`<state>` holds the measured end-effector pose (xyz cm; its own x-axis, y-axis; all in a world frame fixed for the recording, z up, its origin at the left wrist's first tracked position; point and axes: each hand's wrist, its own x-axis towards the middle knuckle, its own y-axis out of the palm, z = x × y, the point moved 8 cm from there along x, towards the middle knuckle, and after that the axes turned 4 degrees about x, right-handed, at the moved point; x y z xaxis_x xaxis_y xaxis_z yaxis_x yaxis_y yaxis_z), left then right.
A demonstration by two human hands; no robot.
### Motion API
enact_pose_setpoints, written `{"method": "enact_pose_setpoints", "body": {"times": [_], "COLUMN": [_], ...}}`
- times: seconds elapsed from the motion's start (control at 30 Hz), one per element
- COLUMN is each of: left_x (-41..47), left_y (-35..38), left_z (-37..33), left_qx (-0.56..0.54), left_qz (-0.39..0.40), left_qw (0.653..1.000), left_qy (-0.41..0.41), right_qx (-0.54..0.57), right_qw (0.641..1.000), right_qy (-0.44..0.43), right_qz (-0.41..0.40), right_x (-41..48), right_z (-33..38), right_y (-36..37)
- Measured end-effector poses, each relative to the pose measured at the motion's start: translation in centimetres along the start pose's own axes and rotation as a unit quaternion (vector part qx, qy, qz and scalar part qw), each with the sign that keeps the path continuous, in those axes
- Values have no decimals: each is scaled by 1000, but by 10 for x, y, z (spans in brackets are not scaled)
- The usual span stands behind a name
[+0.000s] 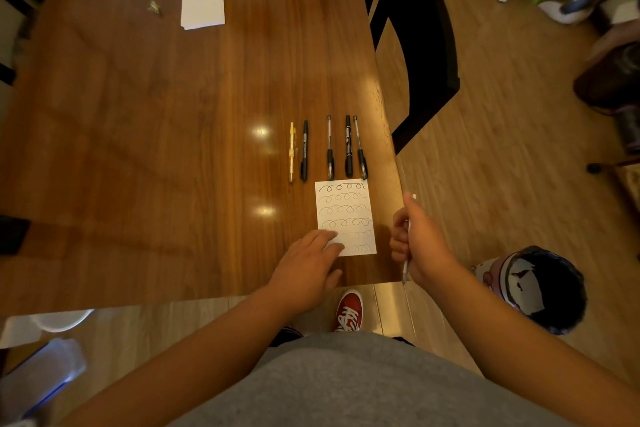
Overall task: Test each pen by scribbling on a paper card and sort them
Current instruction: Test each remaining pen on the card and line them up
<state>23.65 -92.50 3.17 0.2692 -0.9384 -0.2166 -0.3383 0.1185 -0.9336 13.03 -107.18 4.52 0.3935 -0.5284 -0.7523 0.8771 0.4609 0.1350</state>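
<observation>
Pen (405, 269) sits gripped in my right hand (420, 243), fingers curled round it, just right of the paper card (349, 211) past the counter (173, 149) edge. My left hand (308, 267) lies flat, fingers pressing the card's near corner; five other pens (330, 149) line up just beyond it.
</observation>
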Motion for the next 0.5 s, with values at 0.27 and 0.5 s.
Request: {"method": "enact_pose_setpoints", "body": {"times": [0.27, 0.5], "left_x": [-10, -12], "left_y": [-23, -32], "left_z": [89, 144], "left_qx": [6, 0], "left_qz": [-7, 5], "left_qw": [991, 984], "left_qy": [-134, -179], "right_qx": [31, 14], "right_qw": [998, 996], "right_qy": [48, 81], "right_qz": [30, 42], "right_x": [25, 44], "right_z": [0, 3], "right_y": [47, 93]}}
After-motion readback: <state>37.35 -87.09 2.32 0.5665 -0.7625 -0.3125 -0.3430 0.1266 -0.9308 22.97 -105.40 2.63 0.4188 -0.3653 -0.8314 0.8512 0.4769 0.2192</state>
